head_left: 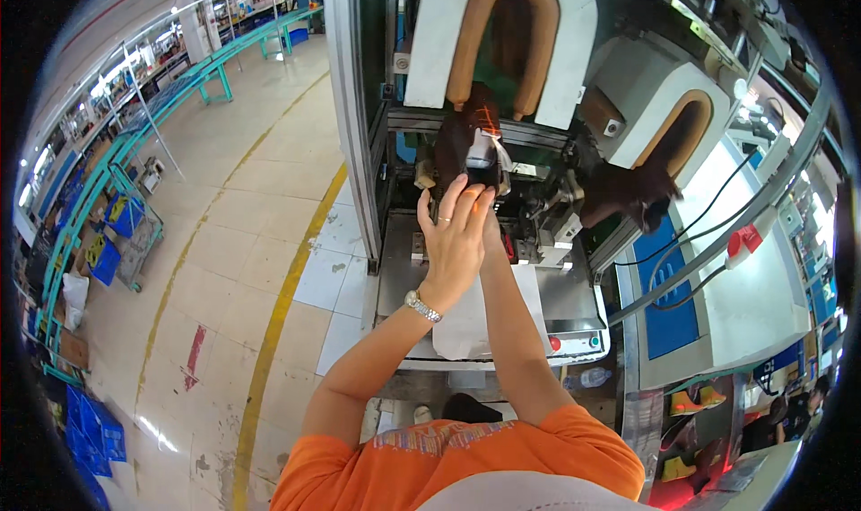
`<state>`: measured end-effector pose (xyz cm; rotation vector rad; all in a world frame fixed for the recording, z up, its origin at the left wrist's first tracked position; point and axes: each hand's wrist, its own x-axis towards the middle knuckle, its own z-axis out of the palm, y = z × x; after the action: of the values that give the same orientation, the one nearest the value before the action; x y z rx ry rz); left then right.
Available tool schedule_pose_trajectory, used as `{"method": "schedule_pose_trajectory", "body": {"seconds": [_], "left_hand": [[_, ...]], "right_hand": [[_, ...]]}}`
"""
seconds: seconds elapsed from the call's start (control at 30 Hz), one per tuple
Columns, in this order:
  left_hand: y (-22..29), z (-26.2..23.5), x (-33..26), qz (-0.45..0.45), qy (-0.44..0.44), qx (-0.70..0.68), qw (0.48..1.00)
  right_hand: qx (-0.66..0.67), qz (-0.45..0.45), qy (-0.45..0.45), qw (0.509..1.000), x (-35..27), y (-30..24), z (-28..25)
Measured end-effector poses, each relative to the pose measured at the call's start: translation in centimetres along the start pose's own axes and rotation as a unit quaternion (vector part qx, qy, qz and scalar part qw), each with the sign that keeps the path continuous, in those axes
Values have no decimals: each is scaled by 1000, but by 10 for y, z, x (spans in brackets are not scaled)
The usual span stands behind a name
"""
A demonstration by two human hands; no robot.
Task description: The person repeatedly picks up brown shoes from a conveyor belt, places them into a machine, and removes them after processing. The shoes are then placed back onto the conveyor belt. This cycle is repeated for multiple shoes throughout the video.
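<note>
A dark brown boot upper [456, 143] sits at the left station of a machine, under a U-shaped brown pad [466, 49]. Orange-red light lines fall across it, and a whitish piece [484, 150] shows at its opening. My left hand [453, 233] reaches up to its near, black end; the fingers are stretched and spread, the tips against it, the thumb apart on the left. Close beside it on the right is my right hand [491, 230], mostly hidden behind the left, so its grip cannot be made out. Another dark brown upper [628, 192] is at the right station.
A second brown U-shaped pad [682, 130] stands at the right. Below my hands lies a metal worktop [574, 300] with a red button [554, 343] at its front edge. A grey pipe [708, 251] slants past on the right. Footwear [695, 401] stands on a rack at lower right.
</note>
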<state>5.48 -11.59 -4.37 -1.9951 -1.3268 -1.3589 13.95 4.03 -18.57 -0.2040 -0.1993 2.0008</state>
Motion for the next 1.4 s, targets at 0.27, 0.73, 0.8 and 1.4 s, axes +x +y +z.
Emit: {"method": "schedule_pose_trajectory", "body": {"seconds": [0.27,0.73,0.8,1.4], "left_hand": [[26,-1,-12,-65,-54,-1,996],[10,-9,-8,-40,-109,-16,993],[8,-16,-6,-44,-124,-6,991],[-6,-21,-37,-64,-11,-261,963]], "right_hand": [[-179,-98,83,975,-51,-3,-14],[-82,-57,111,989,-2,-1,-9],[-93,-40,94,990,-3,3,-2],[-110,-29,81,990,-2,-11,-9]]}}
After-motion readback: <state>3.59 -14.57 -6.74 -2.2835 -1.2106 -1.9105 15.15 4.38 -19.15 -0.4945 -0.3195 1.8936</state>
